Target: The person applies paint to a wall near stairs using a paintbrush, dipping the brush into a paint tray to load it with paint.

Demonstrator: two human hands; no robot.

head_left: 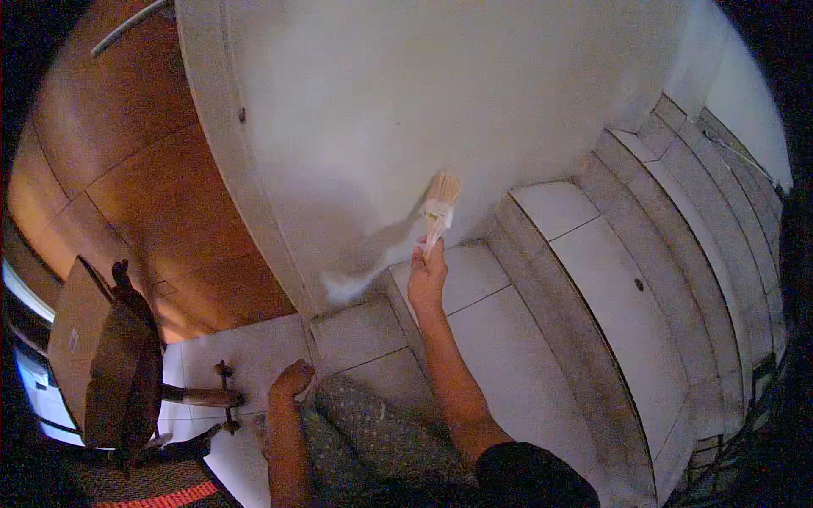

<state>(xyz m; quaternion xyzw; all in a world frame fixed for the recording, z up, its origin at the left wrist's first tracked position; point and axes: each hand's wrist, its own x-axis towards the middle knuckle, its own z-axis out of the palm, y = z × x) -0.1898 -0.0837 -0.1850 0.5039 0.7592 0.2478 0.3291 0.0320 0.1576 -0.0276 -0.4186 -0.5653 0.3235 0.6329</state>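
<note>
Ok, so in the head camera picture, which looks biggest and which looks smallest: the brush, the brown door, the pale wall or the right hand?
Largest to smallest, as they look:
1. Pale wall
2. Brown door
3. Brush and right hand: too alike to rank.

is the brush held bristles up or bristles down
Bristles up, leaning slightly: the right grip holds the brush by its handle, and the pale end fans out above it.
</note>
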